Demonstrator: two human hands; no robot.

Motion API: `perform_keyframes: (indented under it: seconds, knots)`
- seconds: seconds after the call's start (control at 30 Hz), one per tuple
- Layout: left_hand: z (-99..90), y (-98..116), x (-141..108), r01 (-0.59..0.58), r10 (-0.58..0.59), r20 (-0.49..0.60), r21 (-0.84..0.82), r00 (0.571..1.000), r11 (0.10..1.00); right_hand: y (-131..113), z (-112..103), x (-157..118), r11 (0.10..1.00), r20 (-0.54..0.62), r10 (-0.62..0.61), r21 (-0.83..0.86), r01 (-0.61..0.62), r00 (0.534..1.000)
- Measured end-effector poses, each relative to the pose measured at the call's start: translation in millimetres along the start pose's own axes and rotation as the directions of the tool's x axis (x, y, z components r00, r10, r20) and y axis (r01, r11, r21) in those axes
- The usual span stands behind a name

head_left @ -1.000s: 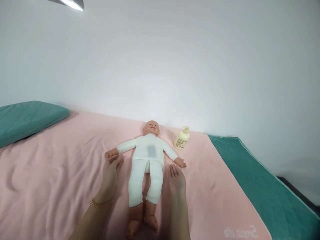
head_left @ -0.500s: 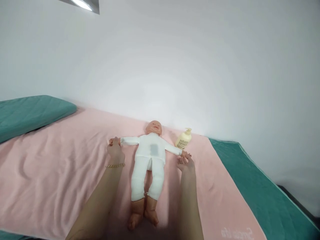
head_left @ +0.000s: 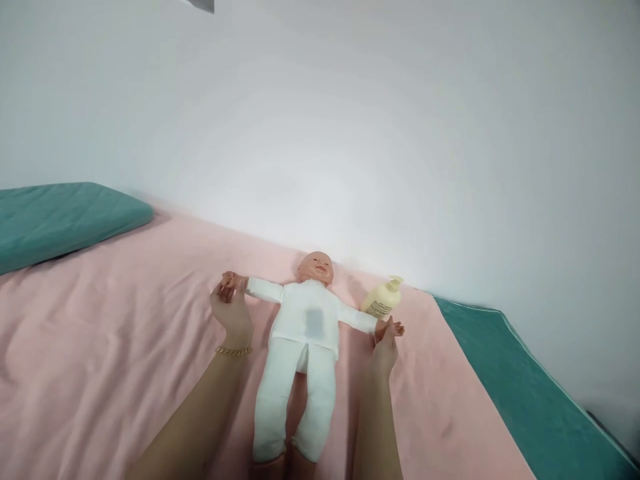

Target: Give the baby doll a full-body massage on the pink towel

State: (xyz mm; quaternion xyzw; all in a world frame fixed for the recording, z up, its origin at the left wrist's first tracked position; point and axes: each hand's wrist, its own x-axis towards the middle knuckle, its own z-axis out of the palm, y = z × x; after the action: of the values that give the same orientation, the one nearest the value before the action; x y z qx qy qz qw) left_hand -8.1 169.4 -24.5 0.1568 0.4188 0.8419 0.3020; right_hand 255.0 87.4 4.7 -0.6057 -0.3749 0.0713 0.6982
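A pale wall (head_left: 320, 120) filled the upper part of the view, above a bed spread with a pink blanket (head_left: 95, 340). Green bedding (head_left: 530, 380) showed along the right, and a green cushion (head_left: 75, 213) lay on the far left. The baby doll (head_left: 290, 327), in white, lay face up on the blanket, between the person's two forearms. Its long axis ran away from the person, the head far off near the wall and the feet cut off by the lower edge of the view. Its arms reached out sideways, almost square to that axis, so that each end lay at one of the person's hands, neither hand clearly nearer to the body. The left hand (head_left: 231, 317) pinched the doll's hand on that side between thumb and curled fingers. The right hand (head_left: 384, 357) pinched the other at the wrist or palm, thumb on top; the exact hold of its fingers could not be told, since they were partly hidden. Just beyond that outstretched arm, on the side towards the wall, was a yellow pump bottle (head_left: 386, 297). A grey patch (head_left: 315, 323) marked the doll's chest, and a gold bracelet (head_left: 233, 351) circled the left wrist.
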Motion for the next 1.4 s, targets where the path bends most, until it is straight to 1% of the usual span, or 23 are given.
perform_keyframes:
  seconds: [0.07, 0.13, 0.17, 0.2, 0.23, 0.27, 0.3, 0.33, 0.37, 0.43, 0.47, 0.5, 0.53, 0.57, 0.6, 0.63, 0.7, 0.8, 0.97, 1.07, 1.17, 1.3, 1.4]
  knots:
    - [2.2, 6.8, -4.5, -0.037, 0.036, 0.042, 0.017, 0.998, 0.999, 6.6, -4.7, -1.8, 0.996, -0.092, 0.083, 0.032, -0.08, 0.992]
    - [3.6, 15.7, -12.5, -0.069, 0.061, 0.102, 0.073, 0.993, 0.995, 4.1, -5.2, -7.0, 0.99, -0.148, 0.135, 0.068, -0.126, 0.98]
    - [3.7, 20.3, -17.8, -0.091, 0.074, 0.152, 0.113, 0.986, 0.989, -0.2, -4.0, -11.0, 0.989, -0.148, 0.139, 0.08, -0.128, 0.979]
    - [3.4, 24.7, -23.6, -0.123, 0.087, 0.214, 0.158, 0.973, 0.98, -5.6, -2.1, -15.8, 0.99, -0.121, 0.123, 0.077, -0.114, 0.985]
    - [2.8, 28.6, -29.7, -0.17, 0.107, 0.291, 0.201, 0.951, 0.965, -11.4, 0.1, -21.0, 0.993, -0.081, 0.101, 0.069, -0.095, 0.992]
    - [2.0, 31.7, -35.7, -0.238, 0.139, 0.376, 0.231, 0.916, 0.943, -16.7, 2.2, -26.5, 0.996, -0.038, 0.067, 0.059, -0.064, 0.997]
    - [1.3, 34.0, -41.1, -0.327, 0.184, 0.473, 0.241, 0.862, 0.914, -20.8, 4.2, -32.0, 0.999, 0.017, 0.026, 0.044, -0.026, 1.0]
    - [0.8, 35.5, -45.8, -0.434, 0.24, 0.579, 0.223, 0.779, 0.873, -23.3, 5.6, -37.1, 0.999, 0.076, -0.028, 0.023, 0.026, 0.997]
    - [0.8, 36.3, -49.6, -0.543, 0.295, 0.684, 0.176, 0.668, 0.821, -24.0, 6.6, -41.6, 0.996, 0.143, -0.093, -0.002, 0.094, 0.985]
    - [1.9, 36.7, -54.2, -0.712, 0.373, 0.835, 0.033, 0.406, 0.701, -21.1, 7.3, -48.1, 0.966, 0.271, -0.232, -0.052, 0.255, 0.934]
    - [2.8, 36.8, -55.4, -0.761, 0.388, 0.874, -0.031, 0.294, 0.647, -18.4, 7.2, -50.0, 0.937, 0.324, -0.301, -0.071, 0.341, 0.897]
    - [3.7, 37.0, -55.9, -0.791, 0.392, 0.896, -0.08, 0.209, 0.606, -15.6, 7.0, -50.9, 0.904, 0.366, -0.362, -0.087, 0.419, 0.858]
    - [4.4, 37.4, -56.1, -0.808, 0.389, 0.908, -0.112, 0.153, 0.579, -13.2, 6.8, -51.1, 0.869, 0.396, -0.411, -0.1, 0.484, 0.821]
    - [4.8, 37.9, -56.1, -0.817, 0.381, 0.917, -0.13, 0.116, 0.562, -11.3, 6.7, -50.8, 0.835, 0.418, -0.452, -0.112, 0.539, 0.788]
    - [4.9, 38.6, -55.9, -0.821, 0.367, 0.926, -0.138, 0.092, 0.555, -10.2, 6.6, -50.0, 0.803, 0.435, -0.485, -0.12, 0.583, 0.758]
    - [4.7, 39.1, -55.6, -0.821, 0.349, 0.934, -0.141, 0.075, 0.554, -9.8, 6.5, -49.0, 0.776, 0.45, -0.511, -0.125, 0.618, 0.733]
    - [3.8, 39.4, -55.2, -0.816, 0.312, 0.948, -0.132, 0.062, 0.563, -10.4, 6.2, -47.0, 0.74, 0.474, -0.541, -0.124, 0.661, 0.695]
    - [2.3, 36.7, -54.9, -0.803, 0.272, 0.96, -0.108, 0.07, 0.587, -12.6, 5.6, -45.2, 0.716, 0.504, -0.553, -0.118, 0.688, 0.663]
    - [0.0, 30.0, -54.9, -0.766, 0.127, 0.988, -0.019, 0.083, 0.643, -15.1, 4.9, -43.0, 0.697, 0.588, -0.532, -0.105, 0.709, 0.61]
    - [-2.0, 28.1, -54.0, -0.745, 0.085, 0.992, 0.013, 0.094, 0.667, -15.5, 4.1, -40.2, 0.694, 0.626, -0.523, -0.081, 0.715, 0.578]
    - [-3.8, 27.2, -52.6, -0.744, 0.048, 0.996, 0.028, 0.08, 0.668, -15.8, 3.1, -37.1, 0.692, 0.645, -0.534, -0.038, 0.721, 0.547]
    - [-5.1, 27.0, -52.2, -0.728, 0.025, 0.998, 0.025, 0.058, 0.685, -15.9, 2.6, -36.0, 0.7, 0.65, -0.534, -0.018, 0.714, 0.541]
    - [-6.0, 29.0, -53.0, -0.681, 0.011, 0.997, 0.041, 0.072, 0.731, -15.4, 2.4, -38.3, 0.74, 0.651, -0.504, -0.012, 0.672, 0.567]
